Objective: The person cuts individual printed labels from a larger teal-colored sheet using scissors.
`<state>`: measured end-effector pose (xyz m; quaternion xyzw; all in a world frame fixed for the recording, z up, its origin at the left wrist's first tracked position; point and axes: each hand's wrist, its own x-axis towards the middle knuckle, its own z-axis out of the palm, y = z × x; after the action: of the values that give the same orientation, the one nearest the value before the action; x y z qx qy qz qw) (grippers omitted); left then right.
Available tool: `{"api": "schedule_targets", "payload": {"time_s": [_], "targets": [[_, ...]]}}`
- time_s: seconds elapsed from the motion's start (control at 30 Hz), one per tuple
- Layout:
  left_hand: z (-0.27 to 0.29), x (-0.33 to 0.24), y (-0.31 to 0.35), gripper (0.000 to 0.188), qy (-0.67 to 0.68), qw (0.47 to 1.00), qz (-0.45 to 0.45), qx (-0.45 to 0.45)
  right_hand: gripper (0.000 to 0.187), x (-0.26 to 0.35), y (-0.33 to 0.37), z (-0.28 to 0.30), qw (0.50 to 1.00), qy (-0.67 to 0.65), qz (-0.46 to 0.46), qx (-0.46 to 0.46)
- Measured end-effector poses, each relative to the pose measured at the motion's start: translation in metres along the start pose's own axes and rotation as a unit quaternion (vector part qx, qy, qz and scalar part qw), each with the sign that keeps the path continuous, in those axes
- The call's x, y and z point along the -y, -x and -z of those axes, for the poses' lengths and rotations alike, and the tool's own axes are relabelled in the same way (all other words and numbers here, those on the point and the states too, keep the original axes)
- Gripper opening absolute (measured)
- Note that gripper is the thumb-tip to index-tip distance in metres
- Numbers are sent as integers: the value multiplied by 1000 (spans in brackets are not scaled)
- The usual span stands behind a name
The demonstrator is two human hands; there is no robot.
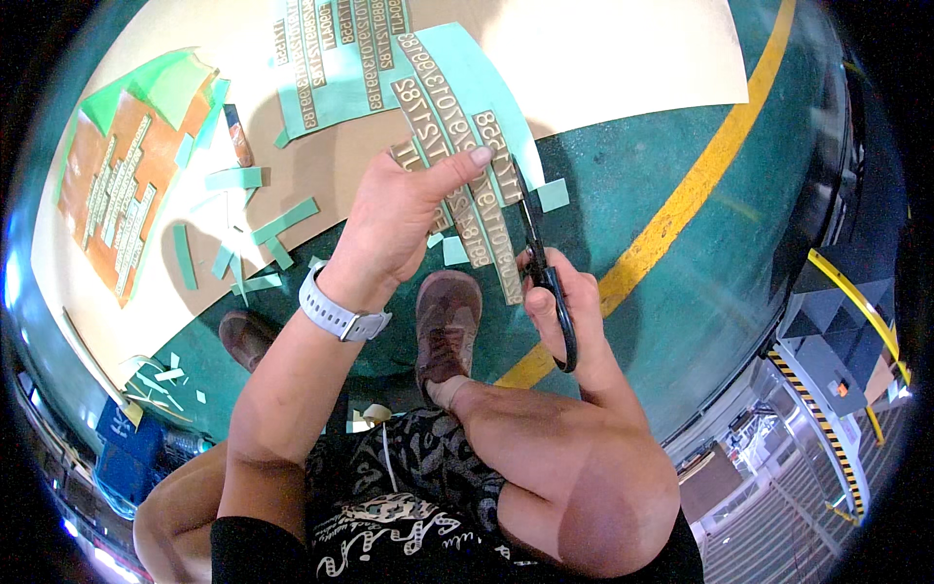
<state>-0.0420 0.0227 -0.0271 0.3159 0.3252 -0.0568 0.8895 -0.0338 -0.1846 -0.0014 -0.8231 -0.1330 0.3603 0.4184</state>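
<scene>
My left hand [399, 209] grips a teal sheet [494, 229] of raised, mirrored letters and digits, thumb on top and the other fingers hidden underneath. Long slits or edges separate its rows into strips. At its right side, my right hand [567, 297] is closed round the handles of black scissors [535, 224]. Their blades point up along the sheet's edge; whether they are parted is hard to see. Beyond my left hand, another teal sheet [341, 97] with similar rows lies on the board. Where the two sheets overlap or join, I cannot tell.
A large cream board [623, 58] covers the green floor [671, 195]. Teal offcuts [284, 222] are scattered on it at left, near an orange-and-green sheet [122, 195] bearing strips. A yellow line [671, 229] crosses the floor. My shoe [448, 321] is below the held sheet.
</scene>
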Motion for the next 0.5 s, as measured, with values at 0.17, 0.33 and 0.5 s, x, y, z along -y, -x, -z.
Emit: {"api": "schedule_targets", "payload": {"time_s": [0.17, 0.33, 0.5], "targets": [[2, 1, -1, 27, 4, 1000, -6, 2, 46, 1, -2, 1, 1000, 28, 0, 2], [3, 1, -1, 28, 2, 1000, 0, 1, 45, 0, -3, 3, 999, 42, 2, 9], [3, 1, 1, 29, -10, 1000, 9, -10, 48, 0, -8, 4, 996, 86, 28, 20]]}}
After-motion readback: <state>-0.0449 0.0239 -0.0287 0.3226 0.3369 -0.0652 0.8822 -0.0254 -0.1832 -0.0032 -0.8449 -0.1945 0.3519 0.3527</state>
